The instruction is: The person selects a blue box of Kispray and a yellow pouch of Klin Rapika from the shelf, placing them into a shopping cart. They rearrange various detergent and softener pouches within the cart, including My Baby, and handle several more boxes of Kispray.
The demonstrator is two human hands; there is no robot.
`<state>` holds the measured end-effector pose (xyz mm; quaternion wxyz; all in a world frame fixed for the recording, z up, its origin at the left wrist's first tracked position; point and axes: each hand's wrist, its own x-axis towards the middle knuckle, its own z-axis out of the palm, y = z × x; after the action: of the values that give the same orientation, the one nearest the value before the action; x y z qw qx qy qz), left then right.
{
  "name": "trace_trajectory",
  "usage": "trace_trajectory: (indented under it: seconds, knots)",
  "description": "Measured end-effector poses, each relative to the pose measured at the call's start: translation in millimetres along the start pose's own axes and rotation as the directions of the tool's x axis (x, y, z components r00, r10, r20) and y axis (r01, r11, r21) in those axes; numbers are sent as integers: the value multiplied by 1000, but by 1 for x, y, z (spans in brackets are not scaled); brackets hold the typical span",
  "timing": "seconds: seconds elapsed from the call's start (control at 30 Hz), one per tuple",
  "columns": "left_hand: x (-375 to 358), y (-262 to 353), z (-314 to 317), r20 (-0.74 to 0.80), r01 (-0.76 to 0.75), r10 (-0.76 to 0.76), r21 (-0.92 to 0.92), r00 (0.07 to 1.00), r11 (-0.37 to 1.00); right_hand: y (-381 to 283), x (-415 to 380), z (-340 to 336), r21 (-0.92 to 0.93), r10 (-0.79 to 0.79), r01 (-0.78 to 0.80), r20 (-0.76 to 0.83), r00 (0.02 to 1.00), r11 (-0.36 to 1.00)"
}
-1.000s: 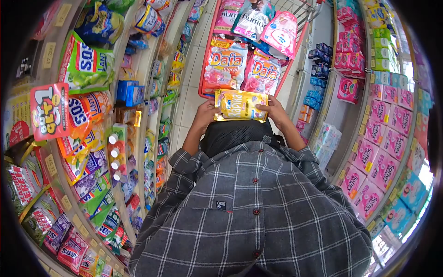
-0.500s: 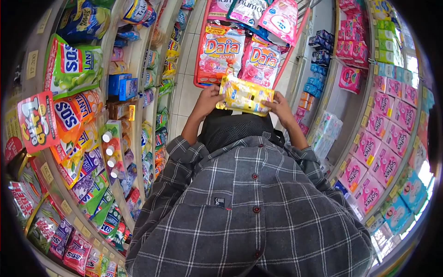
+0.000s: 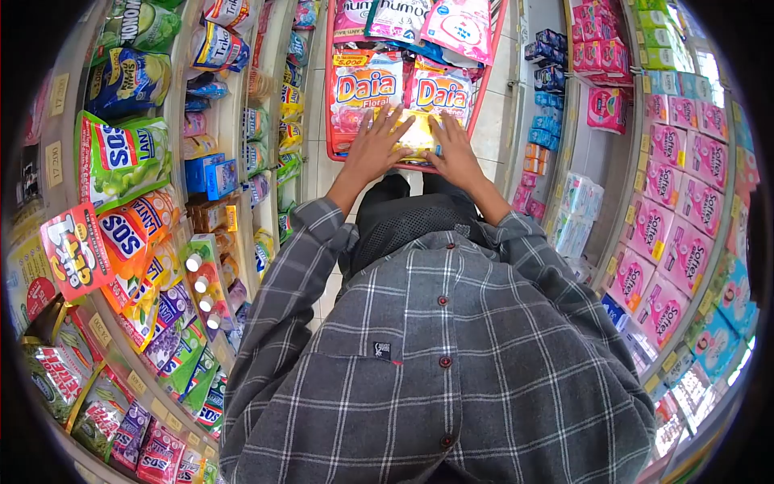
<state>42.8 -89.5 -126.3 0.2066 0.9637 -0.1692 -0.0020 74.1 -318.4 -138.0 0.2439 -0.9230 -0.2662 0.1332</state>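
A yellow packet (image 3: 421,133) lies at the near end of a red shopping cart (image 3: 330,121). My left hand (image 3: 375,147) rests on the packet's left side with its fingers spread and stretched forward. On its right side lies my right hand (image 3: 458,153), fingers also outstretched. Both hands are open, and they cover much of the packet. Just beyond them are an orange-and-white Daia detergent bag (image 3: 367,85) and a second Daia bag (image 3: 439,90). Farther back in the cart, a pink-and-white pouch (image 3: 458,31) lies among other bags.
To the left, shelves hold a green SOS pouch (image 3: 125,157), an orange SOS pouch (image 3: 133,238) and several other cleaner packs. A red price sign (image 3: 76,252) sticks out there. Right-hand shelves carry pink Softex packs (image 3: 661,218) and small blue boxes (image 3: 548,121).
The yellow packet, held up at its two ends before, now lies in the cart. My hands have shifted from gripping its sides to lying spread over it. The view has shifted slightly.
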Motion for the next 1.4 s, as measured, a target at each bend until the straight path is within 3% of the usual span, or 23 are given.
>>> trace_trajectory:
  seconds: [0.07, 0.2, 0.53, 0.67, 0.8, 0.97, 1.0, 1.2, 1.3, 1.4]
  knots:
    - [-1, -6, 23, 29, -34, 32, 74, 999, 997, 2, -3, 6, -68, -3, 2, -10, 1000, 998]
    - [0, -10, 24, 42, -61, 60, 15, 997, 998, -3, -6, 9, -222, 28, -31, -19, 999, 974]
    - [-2, -9, 31, 93, -89, 79, 112, 993, 990, -3, -15, 18, -231, 39, -47, -39, 998, 972]
    - [-4, -11, 33, 94, -106, 99, 68, 991, 992, -1, -18, 21, -248, 27, -40, -56, 998, 968]
    - [-13, -16, 25, 104, -24, 21, 23, 994, 999, -9, -23, 11, -272, 61, -73, -54, 997, 959]
    - [-34, -24, 23, 45, 147, -154, 124, 987, 981, -16, -14, 4, -251, -25, 19, -21, 999, 968]
    - [-33, -25, 21, 2, 172, -173, 76, 985, 982, -15, -11, 5, -269, -42, 41, -1, 999, 962]
    - [-27, -41, 15, 68, 123, -125, 32, 990, 992, -4, -1, 6, -184, -126, 134, 57, 990, 974]
    - [-28, -46, 10, 80, 96, -94, -15, 992, 995, -4, -1, 5, -236, -145, 155, 59, 988, 959]
    - [-38, -48, 7, -8, 166, -166, 17, 986, 986, -12, -4, 4, -263, -125, 133, 47, 991, 956]
